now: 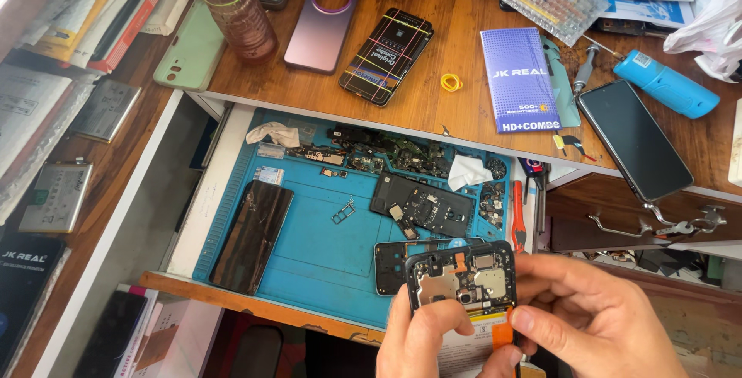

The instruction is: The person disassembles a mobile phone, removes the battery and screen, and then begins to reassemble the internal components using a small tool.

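Both my hands hold an opened phone [462,279] with its back off, showing metal shields, a camera module and an orange strip. My left hand [433,339] grips its lower left side, thumb across the board. My right hand [595,316] grips the right edge, thumb near the orange strip. Just behind the held phone, a black phone frame [390,263] lies on the blue work mat [317,246]. Another black inner cover [423,205] and a dark screen panel [252,235] rest on the same mat.
The mat sits in a pulled-out drawer with boards, small parts and a white tissue [467,171]. On the wooden desk above lie a purple phone back [321,26], a boxed screen [386,55], a blue booklet [519,78], a dark phone [634,140], a bottle [232,7] and a blue tool [666,83].
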